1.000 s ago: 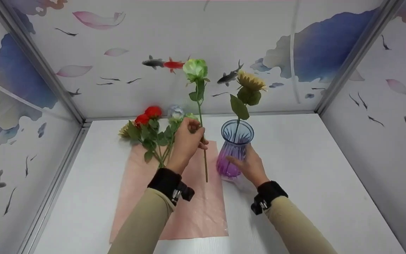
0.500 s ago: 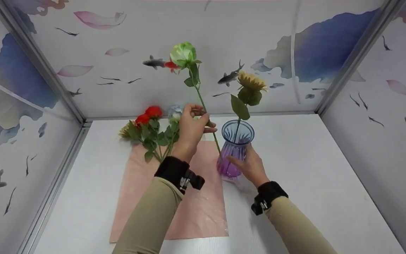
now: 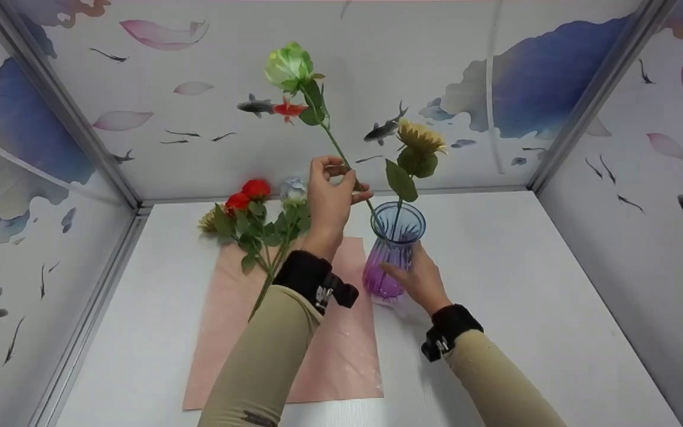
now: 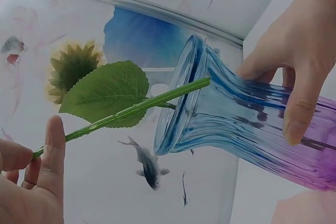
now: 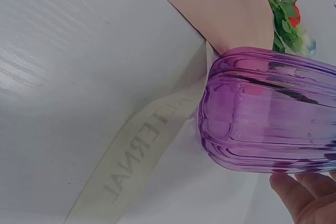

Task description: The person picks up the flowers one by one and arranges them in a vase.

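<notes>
My left hand [image 3: 329, 198] pinches the thin stem of a pale green artificial flower [image 3: 290, 66], whose bloom leans up and left. In the left wrist view the cut end of the green stem [image 4: 126, 113] overlaps the mouth of the glass vase [image 4: 231, 114]; whether it is inside the rim I cannot tell. The ribbed vase [image 3: 386, 279], blue above and purple below, stands upright. My right hand [image 3: 425, 279] grips its right side, thumb across the front. A yellow sunflower [image 3: 421, 137] stands in the vase, its stem visible through the glass.
Left of the vase lies a pink sheet [image 3: 335, 356] on the white table [image 3: 525, 284]. Red flowers [image 3: 246, 196], a pale blue flower [image 3: 294, 188] and another yellow flower [image 3: 208, 222] lie across its far edge. A lettered ribbon [image 5: 147, 135] runs beside the vase base. Printed walls enclose the table.
My left hand has moved up and right with the green flower, tilting the bloom leftward and bringing the stem's lower end to the vase mouth. The right hand and vase have stayed put.
</notes>
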Demonstrator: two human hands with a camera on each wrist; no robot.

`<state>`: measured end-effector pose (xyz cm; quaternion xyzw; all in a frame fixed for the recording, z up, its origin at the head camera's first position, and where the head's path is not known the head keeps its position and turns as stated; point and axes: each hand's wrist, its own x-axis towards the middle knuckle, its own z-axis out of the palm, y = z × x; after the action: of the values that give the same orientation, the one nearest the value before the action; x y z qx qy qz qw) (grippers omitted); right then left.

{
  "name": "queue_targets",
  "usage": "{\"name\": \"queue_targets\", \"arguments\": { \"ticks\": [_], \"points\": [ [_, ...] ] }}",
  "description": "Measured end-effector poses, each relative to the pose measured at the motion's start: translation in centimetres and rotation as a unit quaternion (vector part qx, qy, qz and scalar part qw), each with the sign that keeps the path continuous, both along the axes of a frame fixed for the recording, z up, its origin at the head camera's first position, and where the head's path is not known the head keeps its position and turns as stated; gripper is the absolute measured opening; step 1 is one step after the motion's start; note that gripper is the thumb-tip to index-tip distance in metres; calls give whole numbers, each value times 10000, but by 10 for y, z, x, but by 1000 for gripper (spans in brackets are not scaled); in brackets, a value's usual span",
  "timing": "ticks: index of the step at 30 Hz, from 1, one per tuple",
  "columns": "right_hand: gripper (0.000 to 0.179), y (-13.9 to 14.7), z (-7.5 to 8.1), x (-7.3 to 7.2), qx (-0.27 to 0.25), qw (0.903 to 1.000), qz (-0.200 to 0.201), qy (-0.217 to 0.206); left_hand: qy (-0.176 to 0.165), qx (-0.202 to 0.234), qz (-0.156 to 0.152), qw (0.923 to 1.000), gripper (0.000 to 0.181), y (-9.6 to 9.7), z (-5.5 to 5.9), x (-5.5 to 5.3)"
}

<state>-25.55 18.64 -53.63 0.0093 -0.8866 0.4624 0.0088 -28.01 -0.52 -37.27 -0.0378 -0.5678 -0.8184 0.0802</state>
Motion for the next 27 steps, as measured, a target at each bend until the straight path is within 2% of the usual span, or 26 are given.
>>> {"name": "queue_targets", "arguments": {
  "ticks": [4,8,12,16,22,27],
  "points": [
    [92,0,1,1,-47,10000,15,-25,170,153,207,9995,27,3,4,-2],
    [92,0,1,1,-41,10000,31,-36,340,52,316,9989,25,4,3,-4],
    [92,1,0,1,-15,10000,17,-40,495,-583,402,9963,24,8,-4,-6],
    [93,1,0,0,-16,10000,1,-70,684,-1279,472,9883,20,14,-9,-5],
    [99,1,-1,-1,26,9998,-30,-173,989,-1922,300,9759,17,22,-13,-3],
    [101,2,-1,0,60,9999,-18,-100,1083,-2409,182,9643,13,28,-17,-2]
  ]
}}
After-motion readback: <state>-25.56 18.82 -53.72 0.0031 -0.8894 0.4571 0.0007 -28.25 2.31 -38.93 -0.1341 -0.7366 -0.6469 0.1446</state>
